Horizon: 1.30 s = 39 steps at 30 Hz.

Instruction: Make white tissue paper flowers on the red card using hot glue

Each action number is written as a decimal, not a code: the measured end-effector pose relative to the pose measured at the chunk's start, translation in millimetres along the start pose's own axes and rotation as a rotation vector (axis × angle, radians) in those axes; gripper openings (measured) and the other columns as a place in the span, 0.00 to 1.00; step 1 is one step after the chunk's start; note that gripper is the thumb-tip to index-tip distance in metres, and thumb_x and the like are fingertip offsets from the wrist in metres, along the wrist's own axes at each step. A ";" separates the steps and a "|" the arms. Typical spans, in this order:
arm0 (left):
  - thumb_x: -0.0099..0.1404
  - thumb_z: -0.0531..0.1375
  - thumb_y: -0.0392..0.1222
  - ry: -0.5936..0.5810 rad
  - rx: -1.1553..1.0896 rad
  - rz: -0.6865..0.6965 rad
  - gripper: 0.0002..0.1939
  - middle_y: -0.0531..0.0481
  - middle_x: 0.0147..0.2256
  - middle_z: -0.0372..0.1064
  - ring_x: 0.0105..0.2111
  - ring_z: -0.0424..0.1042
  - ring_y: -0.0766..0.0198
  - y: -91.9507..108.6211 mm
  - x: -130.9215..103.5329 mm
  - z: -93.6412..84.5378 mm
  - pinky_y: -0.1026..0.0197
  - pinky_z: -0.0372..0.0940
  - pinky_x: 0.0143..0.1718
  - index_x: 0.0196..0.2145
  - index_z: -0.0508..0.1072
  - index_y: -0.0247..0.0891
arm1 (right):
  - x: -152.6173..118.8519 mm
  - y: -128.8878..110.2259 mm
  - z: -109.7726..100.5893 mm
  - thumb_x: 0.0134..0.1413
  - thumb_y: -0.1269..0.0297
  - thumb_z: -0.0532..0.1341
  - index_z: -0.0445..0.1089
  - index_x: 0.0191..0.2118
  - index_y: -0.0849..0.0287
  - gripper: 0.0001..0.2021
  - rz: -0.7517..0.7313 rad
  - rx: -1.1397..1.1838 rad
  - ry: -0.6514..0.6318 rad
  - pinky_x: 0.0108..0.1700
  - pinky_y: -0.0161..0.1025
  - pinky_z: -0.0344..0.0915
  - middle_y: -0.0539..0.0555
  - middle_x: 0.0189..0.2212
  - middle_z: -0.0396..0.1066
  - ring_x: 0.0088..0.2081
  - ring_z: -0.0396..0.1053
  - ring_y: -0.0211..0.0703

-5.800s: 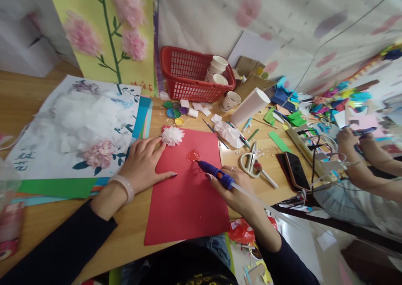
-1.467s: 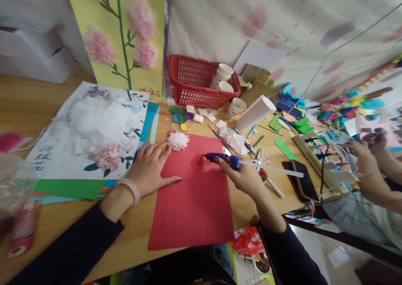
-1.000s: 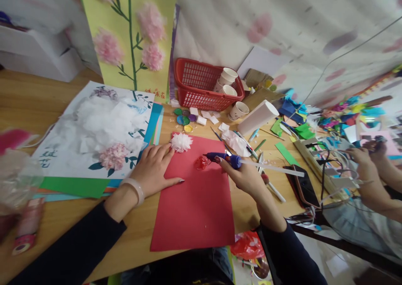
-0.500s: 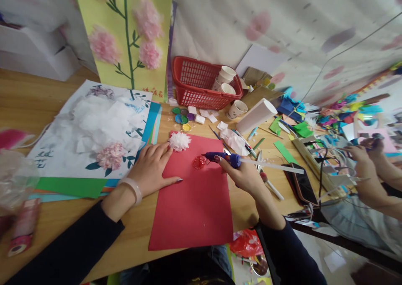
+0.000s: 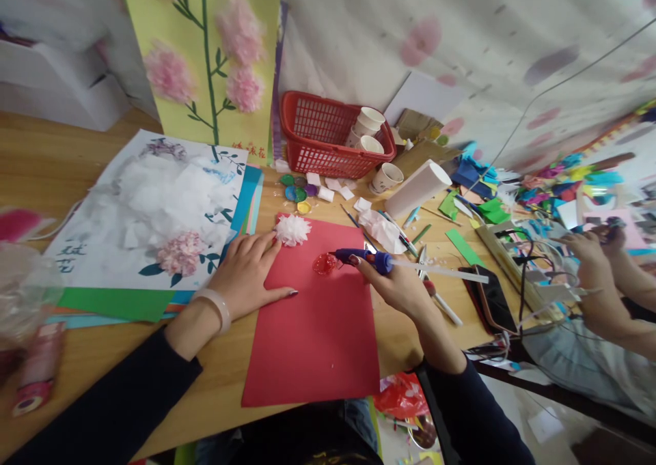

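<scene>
My right hand (image 5: 397,280) grips a blue hot glue gun (image 5: 366,259), with a long translucent glue stick (image 5: 445,270) poking out of its back end. The gun's tip is at a shiny round patch of glue (image 5: 325,264) on a red sheet of paper (image 5: 312,342). On the sheet's left edge lies my left hand (image 5: 251,274), flat with thumb and fingers spread. Just beyond its fingertips sits a white paper flower (image 5: 292,230), at the sheet's upper left corner.
A red basket (image 5: 320,154) with paper cups stands behind the sheet, near small paint pots (image 5: 300,190). To the left lies a flower picture (image 5: 128,246) on coloured sheets. Phone (image 5: 495,298), brushes and scraps crowd the right, where another person's hands (image 5: 589,260) are.
The glue stick has slid a little further into the gun, and the glue patch looks slightly fuller. Both hands keep nearly the same places.
</scene>
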<state>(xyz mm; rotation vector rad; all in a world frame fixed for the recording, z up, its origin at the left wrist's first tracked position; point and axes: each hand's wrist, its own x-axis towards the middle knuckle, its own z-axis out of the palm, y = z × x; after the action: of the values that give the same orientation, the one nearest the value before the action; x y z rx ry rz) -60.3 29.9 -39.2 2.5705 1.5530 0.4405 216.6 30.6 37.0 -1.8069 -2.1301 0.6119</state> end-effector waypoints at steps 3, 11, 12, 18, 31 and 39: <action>0.57 0.57 0.69 -0.001 0.008 -0.004 0.45 0.31 0.59 0.61 0.58 0.58 0.39 0.0 -0.1 0.1 0.42 0.49 0.60 0.58 0.65 0.28 | 0.4 0.2 1.1 0.58 0.44 0.55 0.71 0.21 0.58 0.25 0.016 -0.015 0.010 0.21 0.34 0.51 0.48 0.13 0.60 0.18 0.58 0.36; 0.58 0.56 0.69 0.014 -0.030 -0.003 0.42 0.33 0.59 0.61 0.58 0.58 0.39 -0.6 0.0 0.4 0.42 0.49 0.60 0.59 0.65 0.33 | -2.9 3.1 -1.8 0.57 0.43 0.55 0.68 0.19 0.58 0.26 0.055 -0.048 0.034 0.19 0.34 0.49 0.48 0.12 0.59 0.16 0.56 0.35; 0.58 0.56 0.69 0.010 -0.025 -0.003 0.43 0.32 0.59 0.61 0.58 0.58 0.39 -0.6 0.1 0.2 0.42 0.49 0.60 0.58 0.65 0.32 | -3.1 2.5 -1.5 0.57 0.43 0.55 0.68 0.20 0.58 0.25 0.050 -0.029 0.032 0.19 0.34 0.49 0.47 0.12 0.58 0.16 0.55 0.35; 0.57 0.57 0.68 0.006 -0.022 -0.004 0.43 0.32 0.59 0.61 0.58 0.58 0.39 -0.9 0.1 -0.5 0.41 0.49 0.60 0.58 0.66 0.31 | -3.4 0.8 -1.3 0.58 0.43 0.55 0.68 0.20 0.58 0.25 0.041 -0.019 0.012 0.20 0.34 0.50 0.47 0.13 0.59 0.17 0.56 0.35; 0.58 0.56 0.69 0.013 -0.022 -0.003 0.42 0.33 0.58 0.62 0.58 0.58 0.40 -0.7 -0.3 0.4 0.41 0.49 0.60 0.58 0.66 0.32 | -1.3 -6.8 2.8 0.59 0.42 0.53 0.69 0.20 0.57 0.26 0.027 -0.043 0.023 0.21 0.35 0.50 0.49 0.14 0.62 0.18 0.58 0.36; 0.58 0.57 0.69 -0.007 -0.004 -0.005 0.44 0.32 0.59 0.61 0.58 0.58 0.39 -0.4 0.1 -0.9 0.42 0.49 0.60 0.58 0.66 0.29 | -2.2 -10.8 6.0 0.56 0.42 0.55 0.67 0.18 0.57 0.26 0.060 -0.064 0.003 0.20 0.36 0.48 0.48 0.13 0.59 0.17 0.55 0.35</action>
<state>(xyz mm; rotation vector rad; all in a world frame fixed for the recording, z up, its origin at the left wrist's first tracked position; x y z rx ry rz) -60.9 30.2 -38.5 2.5616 1.5544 0.4334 204.9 26.3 37.2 -1.9108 -2.1230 0.5602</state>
